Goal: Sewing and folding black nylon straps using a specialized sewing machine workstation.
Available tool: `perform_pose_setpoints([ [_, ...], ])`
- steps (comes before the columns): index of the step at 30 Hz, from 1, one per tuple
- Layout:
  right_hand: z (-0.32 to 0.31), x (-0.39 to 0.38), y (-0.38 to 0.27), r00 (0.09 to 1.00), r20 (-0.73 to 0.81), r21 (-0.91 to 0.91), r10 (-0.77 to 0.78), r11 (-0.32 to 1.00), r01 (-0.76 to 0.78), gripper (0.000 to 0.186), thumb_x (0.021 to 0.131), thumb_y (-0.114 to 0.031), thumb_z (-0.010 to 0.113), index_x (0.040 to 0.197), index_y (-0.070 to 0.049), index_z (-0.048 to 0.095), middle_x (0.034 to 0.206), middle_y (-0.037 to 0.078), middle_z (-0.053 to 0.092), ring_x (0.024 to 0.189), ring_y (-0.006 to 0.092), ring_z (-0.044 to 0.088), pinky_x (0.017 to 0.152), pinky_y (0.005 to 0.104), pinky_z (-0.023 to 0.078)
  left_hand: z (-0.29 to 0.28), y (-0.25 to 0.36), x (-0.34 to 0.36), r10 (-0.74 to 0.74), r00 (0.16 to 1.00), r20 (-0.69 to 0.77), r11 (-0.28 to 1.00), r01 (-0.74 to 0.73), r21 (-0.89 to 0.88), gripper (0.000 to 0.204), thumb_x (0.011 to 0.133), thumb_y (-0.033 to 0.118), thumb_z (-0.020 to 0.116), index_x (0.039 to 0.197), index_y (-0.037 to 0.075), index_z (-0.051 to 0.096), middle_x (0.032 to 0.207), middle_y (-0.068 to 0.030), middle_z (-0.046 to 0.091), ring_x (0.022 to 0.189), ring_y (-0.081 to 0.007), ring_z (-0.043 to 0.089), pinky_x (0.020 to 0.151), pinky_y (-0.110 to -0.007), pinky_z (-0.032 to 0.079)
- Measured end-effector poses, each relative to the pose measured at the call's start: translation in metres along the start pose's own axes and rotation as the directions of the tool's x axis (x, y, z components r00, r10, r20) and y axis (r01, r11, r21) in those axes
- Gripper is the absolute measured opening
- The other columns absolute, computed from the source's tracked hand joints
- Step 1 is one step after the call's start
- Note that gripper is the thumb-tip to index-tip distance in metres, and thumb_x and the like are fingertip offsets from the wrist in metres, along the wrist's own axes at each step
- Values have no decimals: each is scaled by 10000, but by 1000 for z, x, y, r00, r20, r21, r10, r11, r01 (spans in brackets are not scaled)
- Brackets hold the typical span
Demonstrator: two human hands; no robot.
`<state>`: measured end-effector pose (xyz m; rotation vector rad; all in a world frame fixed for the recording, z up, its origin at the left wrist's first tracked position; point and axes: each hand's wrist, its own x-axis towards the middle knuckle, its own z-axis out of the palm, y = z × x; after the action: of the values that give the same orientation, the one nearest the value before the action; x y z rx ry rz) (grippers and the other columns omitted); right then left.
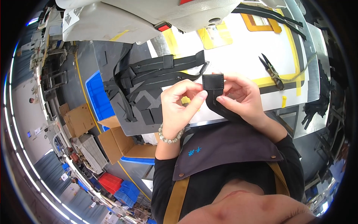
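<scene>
My left hand [180, 102] and my right hand [241, 96] hold a black zipper strip [214, 98] between them. A square black stitched tab [213, 82] covers the strip's far end, and it stands upright between my fingers. My left thumb and fingers pinch its left edge, while those of my right hand close on the right edge. From there the strip hangs down toward my apron [231, 147]. Several similar black zipper strips [160, 69] lie in a pile to the left of my hands. Thread snips [273, 72] rest on the table at the right.
A pale sewing machine [141, 22] spans the far side. The white tabletop [246, 56] carries yellow tape [284, 101] and a yellow-orange frame [257, 23]. More black strips [270, 15] lie far right. At the left are black pieces, a blue bin [97, 95] and an open cardboard box [115, 143].
</scene>
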<state>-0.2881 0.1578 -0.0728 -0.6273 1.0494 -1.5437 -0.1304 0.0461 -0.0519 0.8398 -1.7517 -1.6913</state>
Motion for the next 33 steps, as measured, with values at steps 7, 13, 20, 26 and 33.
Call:
perform_pose_setpoints([
  [7,-1,-1,-12,995,58,-207,-86,974,97,474,834,106,653,1289,57,529,965,61,642,860,95,610,826,255,501,6,-4,4,-85,996,-2,981,83,-177,97,859,43,710,873,-36,655,767,-47,665,659,-81,626,615,-217,501],
  [13,2,0,-12,995,4,-149,-101,984,101,405,877,40,642,1273,41,559,871,30,638,802,74,603,715,209,487,5,-6,5,-89,996,18,974,91,-210,97,869,47,702,875,-37,655,773,-52,663,668,-86,631,627,-225,516],
  [20,-4,3,-8,1000,-8,13,-12,1000,12,322,932,-34,623,1239,50,574,867,41,648,769,70,602,699,207,498,5,-1,3,-76,997,9,986,77,-151,87,867,41,699,863,-35,657,765,-46,662,663,-78,630,626,-216,510],
  [26,-8,5,-5,999,-6,62,40,997,-39,314,927,-39,628,1227,44,582,875,41,666,762,66,606,691,208,500,7,-2,3,-58,998,6,983,58,-174,87,872,44,693,846,-26,648,760,-37,653,674,-68,616,640,-211,488],
  [33,-5,6,-9,997,-17,41,75,996,-74,280,918,-48,639,1182,37,598,917,49,683,755,60,602,695,205,498,5,-15,-1,-37,997,69,990,46,-132,116,892,99,667,918,2,609,877,-14,637,855,-83,570,748,-232,445],
])
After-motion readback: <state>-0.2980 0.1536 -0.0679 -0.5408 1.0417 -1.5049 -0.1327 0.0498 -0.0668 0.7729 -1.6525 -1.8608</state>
